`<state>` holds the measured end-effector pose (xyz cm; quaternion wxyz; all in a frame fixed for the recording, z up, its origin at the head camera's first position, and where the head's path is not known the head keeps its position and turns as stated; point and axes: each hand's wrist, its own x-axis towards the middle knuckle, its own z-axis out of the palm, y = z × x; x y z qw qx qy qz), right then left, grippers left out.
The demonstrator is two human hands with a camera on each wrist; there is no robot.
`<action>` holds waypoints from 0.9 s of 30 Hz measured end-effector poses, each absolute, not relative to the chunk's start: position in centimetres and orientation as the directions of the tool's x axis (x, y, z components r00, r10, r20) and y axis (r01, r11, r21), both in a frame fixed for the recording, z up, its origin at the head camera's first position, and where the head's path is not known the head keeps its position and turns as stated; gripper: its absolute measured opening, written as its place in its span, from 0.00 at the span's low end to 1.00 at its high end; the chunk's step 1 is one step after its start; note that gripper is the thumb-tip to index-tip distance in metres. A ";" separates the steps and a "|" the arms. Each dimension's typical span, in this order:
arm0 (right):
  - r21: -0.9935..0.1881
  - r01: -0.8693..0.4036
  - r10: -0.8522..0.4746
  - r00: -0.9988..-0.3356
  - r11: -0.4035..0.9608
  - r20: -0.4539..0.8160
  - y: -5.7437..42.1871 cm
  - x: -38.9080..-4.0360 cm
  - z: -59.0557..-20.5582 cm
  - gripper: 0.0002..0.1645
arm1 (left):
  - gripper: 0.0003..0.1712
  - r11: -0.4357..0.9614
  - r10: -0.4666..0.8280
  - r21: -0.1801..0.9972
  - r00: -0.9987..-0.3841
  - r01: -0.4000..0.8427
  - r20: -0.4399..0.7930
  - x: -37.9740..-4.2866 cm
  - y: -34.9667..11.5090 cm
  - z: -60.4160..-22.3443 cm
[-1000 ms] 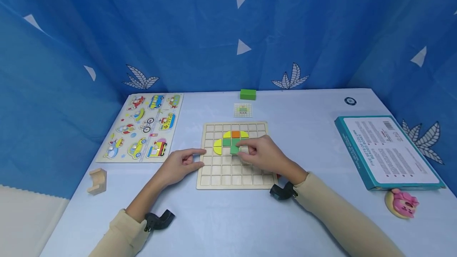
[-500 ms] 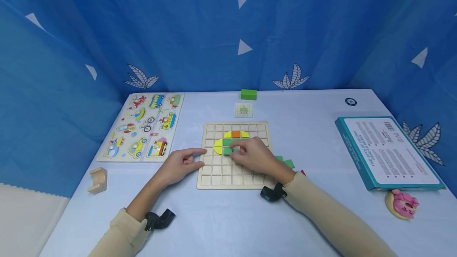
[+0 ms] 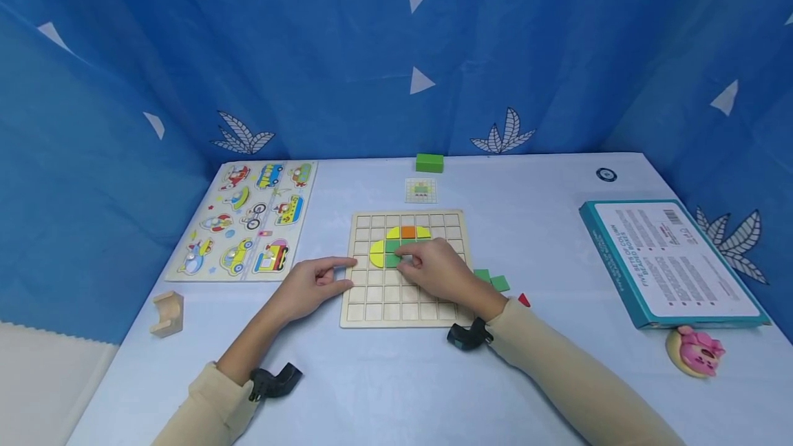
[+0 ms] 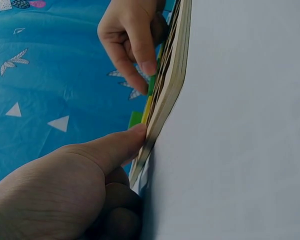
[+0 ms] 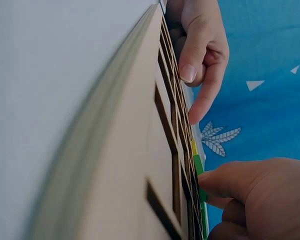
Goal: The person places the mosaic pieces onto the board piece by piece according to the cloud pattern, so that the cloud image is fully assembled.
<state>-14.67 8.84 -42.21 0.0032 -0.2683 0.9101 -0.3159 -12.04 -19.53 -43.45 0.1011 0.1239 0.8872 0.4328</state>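
On the table lies a wooden grid board (image 3: 373, 312) with yellow pieces (image 3: 376, 260), an orange square (image 3: 407, 232) and green squares in its upper cells. My right hand (image 3: 436, 268) is over the board, thumb and index finger pinching a green square tile (image 3: 392, 261) low in its cell, below another green one. In the right wrist view the thumb bears on a green tile (image 5: 198, 167). At the board's left edge, my left hand (image 3: 312, 289) rests index finger and thumb against the wood, a gap between them; its thumb (image 4: 122, 145) shows close by in the left wrist view.
Loose green squares (image 3: 500, 283) and a red triangle (image 3: 524, 300) lie right of the board. Behind it are a small pattern card (image 3: 420, 190) and a green block (image 3: 429, 163). A vehicle puzzle (image 3: 213, 243) is left, a teal box (image 3: 675, 260) right.
My right hand has moved left and carried a green square from above the middle cells down into a cell beside the yellow piece. The left hand stays at the board's edge.
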 end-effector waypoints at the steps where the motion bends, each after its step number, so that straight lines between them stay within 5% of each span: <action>1: -0.574 -0.488 -0.490 -0.856 0.657 0.167 8.8 -14.6 -42.2 0.15 | 0.21 0.593 0.307 0.794 -0.949 0.132 -0.072 -12.0 -19.5 -43.5; 17: -0.675 -0.383 -0.413 -0.902 0.631 0.126 8.8 -14.7 -42.5 0.16 | 0.22 0.596 0.301 0.794 -0.950 0.121 -0.081 -12.0 -19.6 -43.4; 27: -0.718 -0.359 -0.351 -0.921 0.596 0.169 12.7 -14.5 -39.4 0.16 | 0.22 0.588 0.306 0.798 -0.950 0.135 -0.065 -12.0 -19.5 -43.5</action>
